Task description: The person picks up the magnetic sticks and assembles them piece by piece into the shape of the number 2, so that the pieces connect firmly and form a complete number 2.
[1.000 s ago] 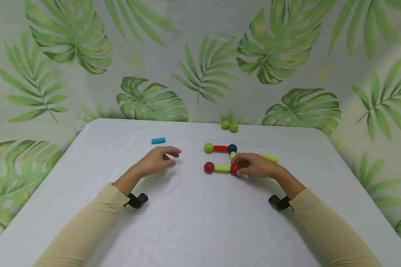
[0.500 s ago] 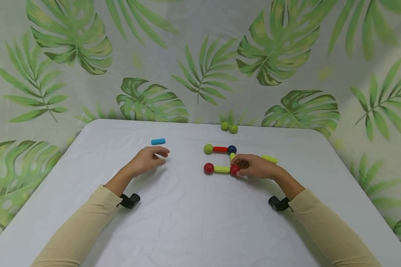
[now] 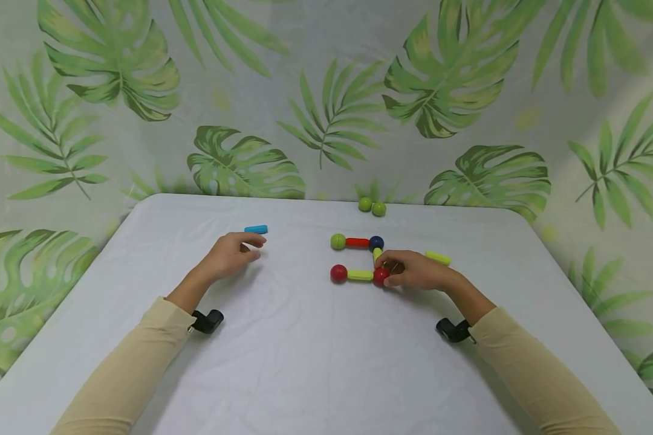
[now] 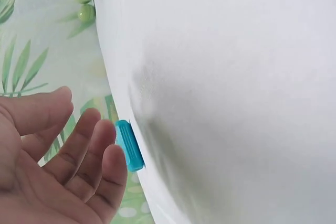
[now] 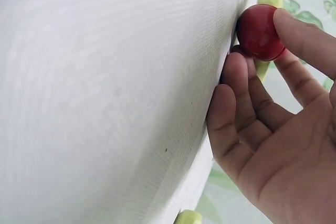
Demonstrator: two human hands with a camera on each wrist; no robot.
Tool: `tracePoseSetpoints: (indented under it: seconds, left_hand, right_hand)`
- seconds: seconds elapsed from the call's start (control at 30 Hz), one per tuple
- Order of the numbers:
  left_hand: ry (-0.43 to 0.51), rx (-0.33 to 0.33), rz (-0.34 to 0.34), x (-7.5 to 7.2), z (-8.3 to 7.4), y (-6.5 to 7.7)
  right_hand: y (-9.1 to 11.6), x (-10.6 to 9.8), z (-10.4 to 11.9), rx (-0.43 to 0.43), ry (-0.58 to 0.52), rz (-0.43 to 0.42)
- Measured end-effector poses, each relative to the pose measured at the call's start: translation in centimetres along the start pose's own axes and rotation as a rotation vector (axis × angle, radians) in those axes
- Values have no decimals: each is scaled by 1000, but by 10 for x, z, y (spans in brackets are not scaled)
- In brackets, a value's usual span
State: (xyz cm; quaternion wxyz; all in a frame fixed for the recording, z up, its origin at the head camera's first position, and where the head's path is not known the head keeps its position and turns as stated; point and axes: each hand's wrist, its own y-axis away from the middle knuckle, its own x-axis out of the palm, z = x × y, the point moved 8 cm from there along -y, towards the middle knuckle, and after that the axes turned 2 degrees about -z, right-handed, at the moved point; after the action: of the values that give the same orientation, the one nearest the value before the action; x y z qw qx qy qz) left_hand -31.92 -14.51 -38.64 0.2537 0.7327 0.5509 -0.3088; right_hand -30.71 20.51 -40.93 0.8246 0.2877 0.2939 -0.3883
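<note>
My right hand (image 3: 413, 270) holds the red ball (image 5: 258, 32) at the near right corner of a ball-and-stick figure, thumb on one side and fingers on the other. A yellow stick (image 3: 360, 275) joins that ball to another red ball (image 3: 338, 273) on the left. A second yellow stick (image 3: 378, 254), partly covered by the hand, runs back to a dark blue ball (image 3: 376, 243). From there a red stick (image 3: 357, 242) reaches a green ball (image 3: 338, 241). My left hand (image 3: 230, 255) is empty, its fingers loosely bent, just in front of a blue stick (image 4: 129, 145).
Two green balls (image 3: 372, 206) sit by the table's far edge. Behind the right hand lies a loose yellow stick (image 3: 438, 258). The white table (image 3: 305, 350) ends at a leaf-patterned cloth (image 3: 337, 78).
My left hand has moved left, away from the figure and over towards the blue stick. The right hand stays at the red ball, and the figure keeps its shape.
</note>
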Motion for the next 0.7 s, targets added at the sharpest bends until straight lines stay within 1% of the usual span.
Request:
tracePoseSetpoints:
  seconds: [0.2,0.4,0.57,0.63,0.7]
  left_hand:
    - [-55,-10,-110,-15,2,-12]
    - [-113,-37,-157,-20,8,-27]
    - [-211,-44,-168,-22,13,-43]
    - [-249,-52,-155,-21,16,-49]
    - [-282,-65,-127,-19,18,-54]
  right_hand:
    - [-1,0,2,-9,3,2]
    - [-1,-1,2,-20,9,-1]
    - [0,0,1,-19,2,4]
    - [0,1,0,-8,-2,2]
    - [-1,1,0,0,-6,1]
